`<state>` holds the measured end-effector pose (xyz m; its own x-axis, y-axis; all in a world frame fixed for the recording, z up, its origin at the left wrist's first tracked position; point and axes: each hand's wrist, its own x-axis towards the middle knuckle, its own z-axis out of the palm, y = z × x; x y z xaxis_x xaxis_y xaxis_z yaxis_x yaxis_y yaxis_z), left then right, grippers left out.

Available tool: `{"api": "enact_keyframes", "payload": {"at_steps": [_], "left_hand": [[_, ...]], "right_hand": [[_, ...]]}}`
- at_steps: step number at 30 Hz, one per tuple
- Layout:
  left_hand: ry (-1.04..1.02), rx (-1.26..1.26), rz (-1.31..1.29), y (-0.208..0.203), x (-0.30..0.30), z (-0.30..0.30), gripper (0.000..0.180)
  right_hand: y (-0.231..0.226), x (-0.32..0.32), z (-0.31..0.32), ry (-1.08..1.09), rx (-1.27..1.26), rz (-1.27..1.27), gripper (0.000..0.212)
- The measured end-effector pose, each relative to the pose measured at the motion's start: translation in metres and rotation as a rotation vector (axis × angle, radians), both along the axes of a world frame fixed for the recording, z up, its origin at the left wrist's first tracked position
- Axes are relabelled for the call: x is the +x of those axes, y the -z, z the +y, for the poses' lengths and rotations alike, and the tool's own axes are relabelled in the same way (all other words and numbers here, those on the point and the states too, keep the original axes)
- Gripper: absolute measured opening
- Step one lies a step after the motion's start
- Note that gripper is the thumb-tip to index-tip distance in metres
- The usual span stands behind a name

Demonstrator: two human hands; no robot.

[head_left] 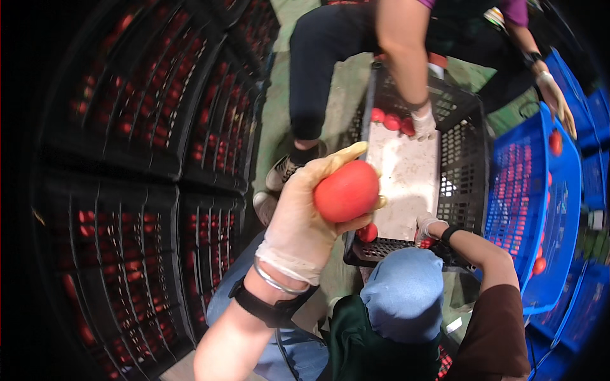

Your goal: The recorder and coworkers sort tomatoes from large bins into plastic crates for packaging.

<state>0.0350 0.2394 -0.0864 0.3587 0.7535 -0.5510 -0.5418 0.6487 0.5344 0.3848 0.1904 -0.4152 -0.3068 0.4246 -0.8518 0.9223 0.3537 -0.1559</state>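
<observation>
The left hand (295, 219), in a thin cream-coloured glove, curls its fingers around one smooth, round red tomato (346, 192), raised near the left side of a black plastic lattice crate (462, 165) with a pale, flat bottom. The right hand (430, 227), gloved too, reaches down at the crate's near end by more red fruit (426, 242), though whether it grips any cannot be told. A cupped, light hold and a soft lowering, clear of the crate's hard rim, would likely spare the tomato's skin.
</observation>
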Motion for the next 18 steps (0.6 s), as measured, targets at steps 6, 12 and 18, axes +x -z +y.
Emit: {"api": "enact_keyframes", "payload": {"at_steps": [6, 12, 18], "left_hand": [[-0.108, -0.083, -0.109, -0.001, 0.006, 0.004, 0.038], [-0.144, 0.059, -0.109, 0.006, 0.013, 0.000, 0.027], [-0.084, 0.032, -0.011, -0.001, 0.018, 0.007, 0.033]], "right_hand": [[-0.014, -0.039, 0.023, -0.005, -0.073, 0.139, 0.053], [-0.014, -0.091, 0.028, -0.097, -0.112, 0.257, 0.055], [0.000, -0.120, 0.035, -0.064, -0.064, 0.309, 0.056]]}}
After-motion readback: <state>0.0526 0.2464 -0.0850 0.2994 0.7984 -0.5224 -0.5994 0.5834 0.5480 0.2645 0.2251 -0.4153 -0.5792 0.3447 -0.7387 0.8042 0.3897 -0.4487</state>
